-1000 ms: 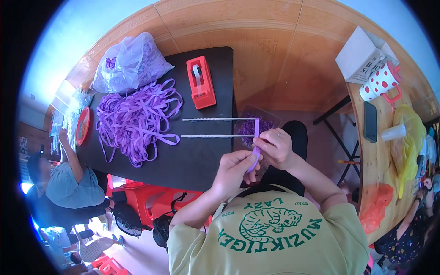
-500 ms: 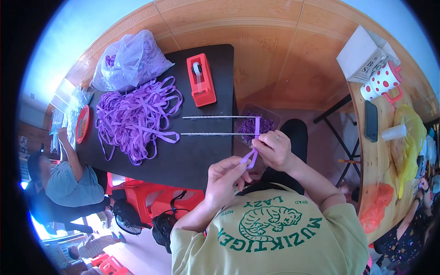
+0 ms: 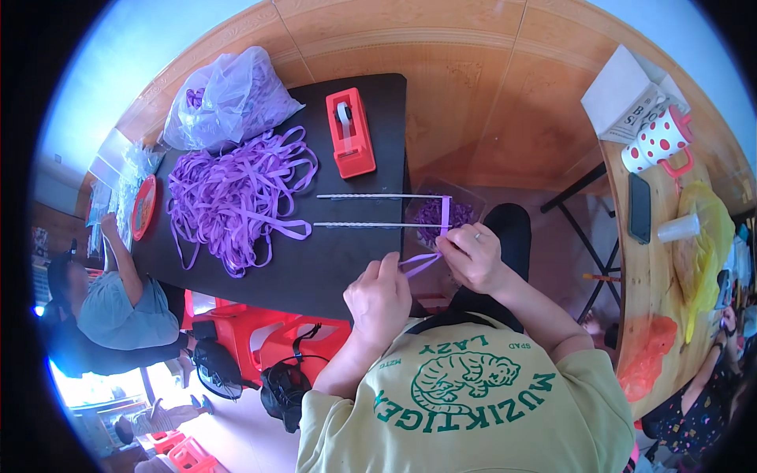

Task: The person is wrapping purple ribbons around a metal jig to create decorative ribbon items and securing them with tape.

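Observation:
Two thin, pale twisted rods (image 3: 367, 225) stick out past the right edge of the black table, side by side. A purple ribbon (image 3: 445, 211) spans their free ends and runs down to my right hand (image 3: 478, 256), whose fingers are pinched on it just below the rods. From there, a narrow loop of the same ribbon stretches left to my left hand (image 3: 380, 298). That hand is closed, back up, and its fingertips are partly hidden where the loop enters them. Behind the rod tips, purple scraps (image 3: 430, 217) lie in a clear container below the table's level.
A tangled heap of purple ribbon (image 3: 236, 197) covers the left of the black table (image 3: 347, 272), beside a stuffed plastic bag (image 3: 229, 98). A red tape dispenser (image 3: 350, 134) stands behind the rods. On the right, a wooden table (image 3: 631, 347) bears a phone (image 3: 639, 207) and dotted tumbler (image 3: 658, 142).
My left hand has moved left and turned back-up, drawing the ribbon loop longer and flatter. The right hand keeps its pinch near the rod ends.

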`<state>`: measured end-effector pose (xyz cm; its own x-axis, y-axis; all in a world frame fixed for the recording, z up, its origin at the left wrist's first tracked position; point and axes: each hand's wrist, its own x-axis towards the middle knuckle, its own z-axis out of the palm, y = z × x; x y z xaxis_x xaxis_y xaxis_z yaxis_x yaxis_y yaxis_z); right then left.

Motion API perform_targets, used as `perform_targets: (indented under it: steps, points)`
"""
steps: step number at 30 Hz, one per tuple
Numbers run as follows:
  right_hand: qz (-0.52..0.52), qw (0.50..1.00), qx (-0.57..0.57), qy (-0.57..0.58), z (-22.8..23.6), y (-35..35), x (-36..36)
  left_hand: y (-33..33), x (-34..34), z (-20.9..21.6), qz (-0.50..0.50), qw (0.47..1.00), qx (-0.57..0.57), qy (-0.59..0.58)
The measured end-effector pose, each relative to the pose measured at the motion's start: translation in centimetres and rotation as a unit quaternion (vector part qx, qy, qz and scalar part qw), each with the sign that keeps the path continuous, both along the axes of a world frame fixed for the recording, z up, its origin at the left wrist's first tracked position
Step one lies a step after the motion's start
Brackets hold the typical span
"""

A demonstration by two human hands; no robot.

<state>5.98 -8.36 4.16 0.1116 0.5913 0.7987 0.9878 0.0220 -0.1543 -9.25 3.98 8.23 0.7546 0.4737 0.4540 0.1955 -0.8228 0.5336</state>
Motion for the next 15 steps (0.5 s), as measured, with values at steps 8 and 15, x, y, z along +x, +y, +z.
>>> perform_targets:
  steps: [8, 15]
  points:
    - [-0.006, 1.0, -0.012, -0.017, -0.1, 0.4, -0.3, 1.7, -0.1, -1.2, -0.067, 0.962, -0.254, -0.071]
    - [-0.006, 0.999, -0.032, -0.024, -0.5, 0.2, -0.4, 2.3, -1.2, -1.3, -0.23, 0.584, -0.773, -0.091]
